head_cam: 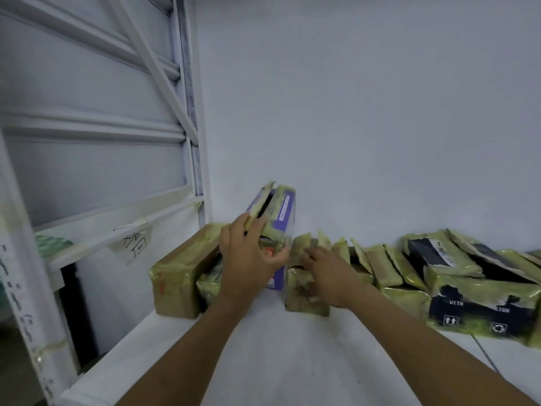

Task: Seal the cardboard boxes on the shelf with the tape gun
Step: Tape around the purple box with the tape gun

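Head view caught my left grip (248, 256) clamped on the tilted purple box (281, 212) on the shelf (263, 347), right grip (328, 271) spread flat on a brown box (304, 291); positioning, I judged, with the unseen tape gun needed next.

Cardboard boxes (307, 288) matt brown, wrapped in glossy yellowish tape. Purple box (278, 218) printed, slightly shiny. Shelf board (263, 361) smooth matt white. Rack frame (187, 112) painted white metal.
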